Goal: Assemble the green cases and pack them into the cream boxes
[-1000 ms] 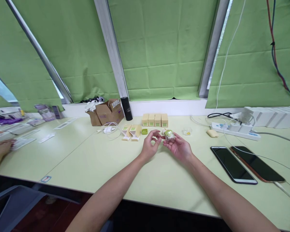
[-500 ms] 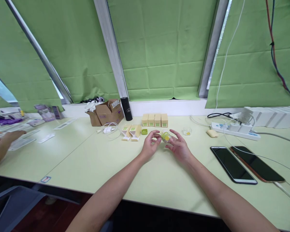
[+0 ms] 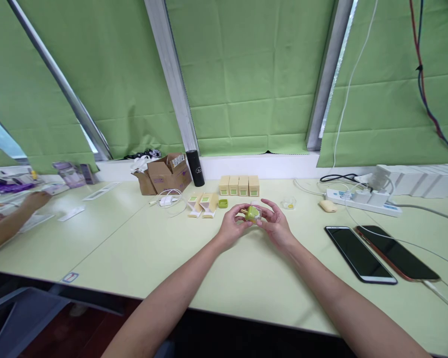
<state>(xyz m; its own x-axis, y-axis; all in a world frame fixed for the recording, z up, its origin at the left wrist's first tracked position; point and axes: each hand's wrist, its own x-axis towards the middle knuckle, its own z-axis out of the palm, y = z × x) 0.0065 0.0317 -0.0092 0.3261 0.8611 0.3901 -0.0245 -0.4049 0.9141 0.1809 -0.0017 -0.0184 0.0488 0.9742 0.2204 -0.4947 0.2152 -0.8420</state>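
My left hand (image 3: 234,222) and my right hand (image 3: 274,223) pinch a small green and clear plastic container (image 3: 252,214) between them, just above the table. Its green part faces up and its clear part is towards my right hand. What exactly it holds is too small to tell. Beyond my left hand lies a small square green lid-like piece (image 3: 223,203). To the left of that stand an opened carton (image 3: 194,200) and a second opened carton (image 3: 209,201). A clear little cup (image 3: 288,203) with something yellow in it sits beyond my right hand.
Several small tan boxes (image 3: 239,185) stand in a row at the back. A cardboard box (image 3: 168,174), a black bottle (image 3: 195,168) and a white charger (image 3: 167,200) are left. On the right lie two phones (image 3: 360,254) and a power strip (image 3: 366,200). A co-worker's arm (image 3: 17,221) reaches in at far left.
The green and clear container has been turned in my fingers, so its green part now faces up, and my right fingers have closed in on it. The co-worker's hand has moved away across the table.
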